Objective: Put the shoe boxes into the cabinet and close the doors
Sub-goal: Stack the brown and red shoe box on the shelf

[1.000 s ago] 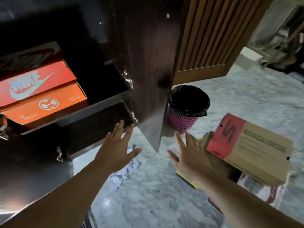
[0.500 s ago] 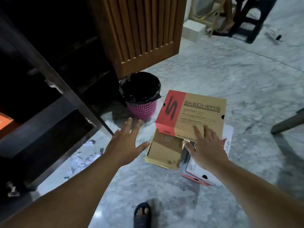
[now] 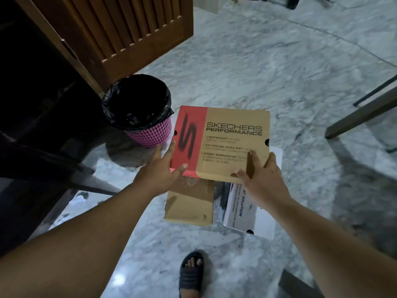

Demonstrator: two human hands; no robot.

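A brown and red Skechers shoe box (image 3: 225,134) lies on top of a plain brown box (image 3: 190,203) and a white box (image 3: 242,211) on the marble floor. My left hand (image 3: 159,171) grips its near left edge, with the thumb on the red top and the fingers down the side. At the near right corner my right hand (image 3: 262,179) holds the box, fingers over the top and right edge. To the left stands the dark cabinet (image 3: 32,104), and its slatted wooden door (image 3: 129,29) is swung open.
A pink bin with a black liner (image 3: 139,110) stands between the cabinet and the boxes. My sandalled foot (image 3: 191,274) is below the stack. A furniture leg (image 3: 361,112) slants in at the right. Bare marble floor stretches beyond the boxes.
The view turned from the cabinet shelves down to the stack of boxes. Both hands moved forward from the air and took hold of the Skechers box.
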